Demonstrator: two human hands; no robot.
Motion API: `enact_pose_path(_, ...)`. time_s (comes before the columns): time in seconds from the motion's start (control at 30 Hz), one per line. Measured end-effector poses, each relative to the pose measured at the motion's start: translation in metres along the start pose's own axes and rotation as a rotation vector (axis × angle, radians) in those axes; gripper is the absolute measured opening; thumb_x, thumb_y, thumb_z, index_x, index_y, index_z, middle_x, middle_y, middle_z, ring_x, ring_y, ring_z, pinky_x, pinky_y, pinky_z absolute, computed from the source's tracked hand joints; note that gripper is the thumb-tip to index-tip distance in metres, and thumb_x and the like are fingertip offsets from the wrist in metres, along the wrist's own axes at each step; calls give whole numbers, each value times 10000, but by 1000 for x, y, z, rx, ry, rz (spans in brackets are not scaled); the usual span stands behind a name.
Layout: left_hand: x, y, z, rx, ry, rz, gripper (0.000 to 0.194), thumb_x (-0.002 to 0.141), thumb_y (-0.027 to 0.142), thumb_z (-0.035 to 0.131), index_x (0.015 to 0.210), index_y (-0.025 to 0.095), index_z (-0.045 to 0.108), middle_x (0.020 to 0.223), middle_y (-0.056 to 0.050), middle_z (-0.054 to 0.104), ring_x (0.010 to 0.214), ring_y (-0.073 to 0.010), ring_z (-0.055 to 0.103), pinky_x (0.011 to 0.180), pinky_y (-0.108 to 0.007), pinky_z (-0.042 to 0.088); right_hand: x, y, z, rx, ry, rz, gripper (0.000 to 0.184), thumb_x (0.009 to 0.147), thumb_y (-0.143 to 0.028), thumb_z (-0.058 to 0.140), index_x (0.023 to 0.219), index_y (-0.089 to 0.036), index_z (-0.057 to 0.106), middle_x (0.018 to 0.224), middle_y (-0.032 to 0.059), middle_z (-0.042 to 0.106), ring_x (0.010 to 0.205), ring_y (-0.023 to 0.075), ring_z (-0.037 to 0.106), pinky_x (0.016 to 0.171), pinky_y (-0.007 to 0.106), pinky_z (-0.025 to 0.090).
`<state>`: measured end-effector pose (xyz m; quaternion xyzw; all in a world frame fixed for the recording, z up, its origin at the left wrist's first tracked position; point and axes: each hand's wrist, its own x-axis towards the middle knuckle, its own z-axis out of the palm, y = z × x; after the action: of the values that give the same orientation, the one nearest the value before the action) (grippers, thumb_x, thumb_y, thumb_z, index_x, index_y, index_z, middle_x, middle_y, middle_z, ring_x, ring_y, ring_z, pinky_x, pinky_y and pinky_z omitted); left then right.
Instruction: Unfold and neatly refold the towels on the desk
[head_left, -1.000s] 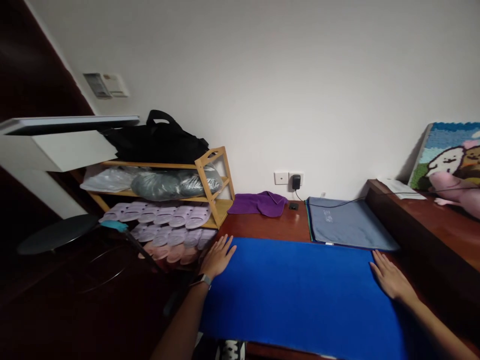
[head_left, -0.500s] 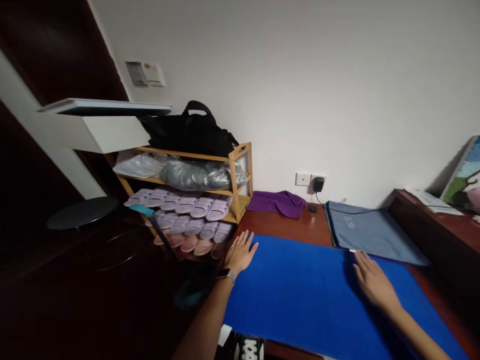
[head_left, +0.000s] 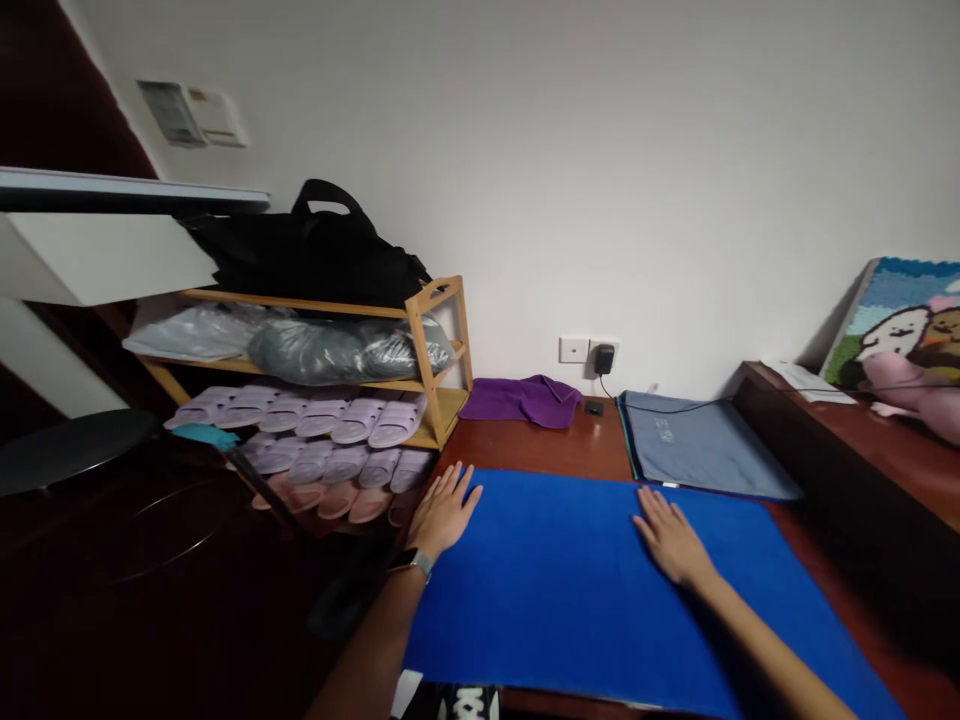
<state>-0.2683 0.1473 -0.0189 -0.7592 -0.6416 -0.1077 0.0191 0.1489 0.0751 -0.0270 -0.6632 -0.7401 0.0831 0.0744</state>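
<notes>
A blue cloth [head_left: 555, 580] lies spread flat over a dark red wooden table [head_left: 517, 446]. My left hand [head_left: 441, 515], with a watch [head_left: 411, 562] on the wrist, rests palm down at the cloth's far left corner, fingers stretched out. Farther right, my right hand [head_left: 673, 538] is palm down on the cloth near its far edge, its fingers flat and slightly apart. A small white tag [head_left: 670, 485] shows at that edge, just beyond the right fingertips. Neither hand holds anything.
Behind the cloth lie a purple cloth [head_left: 517, 402] and a folded grey-blue cloth [head_left: 697, 445]. A black plug [head_left: 604, 358] sits in the wall socket. On the left stands a wooden rack [head_left: 420, 340] with slippers and a black bag [head_left: 315, 250]. A raised dark ledge [head_left: 847, 510] bounds the right.
My right hand has slid left across the cloth, closer to my left hand. The left hand stays at the corner. The whole view has turned a little to the right.
</notes>
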Motion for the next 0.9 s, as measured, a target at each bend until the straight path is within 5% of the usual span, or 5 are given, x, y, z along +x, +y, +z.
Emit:
enact_pose_path(0.17,4,-5,5,-1,-1,14,662,1050,559,287,1576,168,381,1642,-124,332,1530,-254,278,1237,-443,237,-52,178,-17,-80,32,362,775,966,-519,195,1606,-89,270,1660,106,275,1545,246,192,1261,443,197)
enact_pose_path(0.33,8,-7,3,-7,0,23,656,1045,562,297,1565,176,404,1637,-123,348,1523,-258,295,1234,-447,241,-70,240,-22,-95,30,400,822,949,-509,106,1604,-25,221,1679,121,202,1553,245,160,1267,429,184)
enact_pose_path(0.7,2,6,-26,-30,-45,3,624,1062,513,305,1575,166,379,1645,-133,319,1529,-261,274,1234,-443,252,-67,229,-16,-84,99,418,842,924,-524,123,1592,-34,275,1668,121,252,1544,276,209,1257,487,217)
enact_pose_path(0.8,-17,14,-35,-20,33,47,607,1068,504,303,1565,171,402,1648,-121,321,1526,-256,286,1239,-442,252,-69,173,-16,-70,240,288,831,949,-550,132,1590,-46,292,1663,130,255,1545,295,207,1255,516,209)
enact_pose_path(0.9,-50,25,-39,-53,14,131,601,1067,537,305,1566,220,409,1647,-80,339,1507,-242,336,1230,-419,288,-69,69,-11,3,280,59,757,998,-573,161,1618,-148,259,1659,87,273,1547,272,206,1258,527,201)
